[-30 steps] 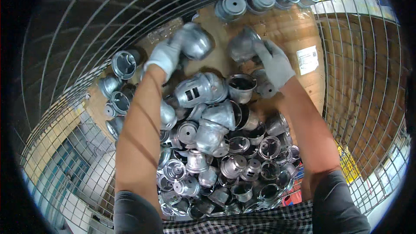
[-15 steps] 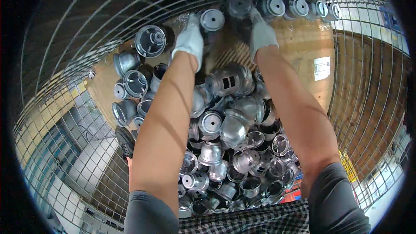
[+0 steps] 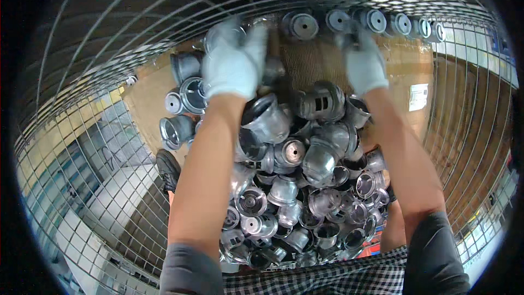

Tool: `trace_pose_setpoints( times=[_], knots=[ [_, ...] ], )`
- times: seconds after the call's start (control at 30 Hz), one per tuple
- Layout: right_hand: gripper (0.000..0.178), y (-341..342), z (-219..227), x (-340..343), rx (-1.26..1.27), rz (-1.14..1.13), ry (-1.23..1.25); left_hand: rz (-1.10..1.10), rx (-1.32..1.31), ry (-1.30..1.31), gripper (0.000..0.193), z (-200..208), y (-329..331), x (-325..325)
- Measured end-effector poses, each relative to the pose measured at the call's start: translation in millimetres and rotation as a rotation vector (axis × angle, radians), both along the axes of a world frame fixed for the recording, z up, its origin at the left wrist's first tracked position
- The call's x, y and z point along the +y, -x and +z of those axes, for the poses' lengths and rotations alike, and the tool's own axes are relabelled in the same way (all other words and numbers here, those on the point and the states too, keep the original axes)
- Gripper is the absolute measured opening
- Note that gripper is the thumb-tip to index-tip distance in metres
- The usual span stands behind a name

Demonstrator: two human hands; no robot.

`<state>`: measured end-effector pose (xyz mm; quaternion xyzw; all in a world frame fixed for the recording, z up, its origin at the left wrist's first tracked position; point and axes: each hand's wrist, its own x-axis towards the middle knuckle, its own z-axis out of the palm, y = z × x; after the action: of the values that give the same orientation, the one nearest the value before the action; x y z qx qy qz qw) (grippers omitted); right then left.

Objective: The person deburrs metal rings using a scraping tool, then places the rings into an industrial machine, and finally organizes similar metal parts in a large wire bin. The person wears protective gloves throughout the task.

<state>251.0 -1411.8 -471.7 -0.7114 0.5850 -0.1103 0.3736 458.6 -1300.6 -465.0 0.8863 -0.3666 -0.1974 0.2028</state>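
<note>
My left hand, in a white glove and blurred, is at the upper left with its fingers closed around a silvery metal cup-shaped housing. My right hand, also gloved, is just below a row of similar housings along the far edge. Its blurred fingers look apart, with a dark gap between them and nothing visibly held. The nearest housing in that row stands just above its fingertips; another row housing stands between my hands. A heap of loose metal housings fills the middle between my forearms.
Brown cardboard lies under the row and beside the heap. A wire mesh cage curves around both sides and the far end. A white label is on the cardboard at right. A dark shoe shows at lower left.
My left hand has moved left onto a housing there. My right hand has drawn back from the row housing it was touching. The view has shifted slightly, so the scene sits farther right.
</note>
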Motion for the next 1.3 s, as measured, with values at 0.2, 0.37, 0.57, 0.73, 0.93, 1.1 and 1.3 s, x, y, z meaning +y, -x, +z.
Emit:
trace_pose_setpoints(
  times=[0.2,0.37,0.57,0.73,0.93,1.1,1.3],
  knots=[
    [0.046,-155.4,-9.6,72.1,0.323,0.806,0.182,0.307,-0.034,-0.219,0.059,-49.3,-141.1,105.3],
    [0.037,-142.1,-94.4,63.7,0.238,0.782,0.087,0.148,0.173,-0.280,0.058,-44.8,-132.9,89.5],
    [0.054,-123.9,-43.1,51.0,-0.390,0.216,-0.696,0.419,0.631,-0.112,0.056,-36.5,-146.7,77.2],
    [0.052,-114.7,-98.4,33.4,-0.783,-0.293,-1.263,0.512,1.040,-0.245,0.051,-50.4,-161.9,48.8],
    [0.066,-118.0,-139.2,49.4,0.527,0.604,-0.149,-0.297,0.029,-0.999,0.056,-111.5,-198.9,31.6],
    [0.045,-135.4,-59.4,43.7,0.205,-0.097,-0.425,0.563,0.646,-0.343,0.053,-91.2,-161.3,69.0],
    [0.058,-129.8,-94.7,43.9,0.155,0.078,-0.236,0.724,1.109,-0.152,0.058,-24.3,-136.9,45.6]
  ],
)
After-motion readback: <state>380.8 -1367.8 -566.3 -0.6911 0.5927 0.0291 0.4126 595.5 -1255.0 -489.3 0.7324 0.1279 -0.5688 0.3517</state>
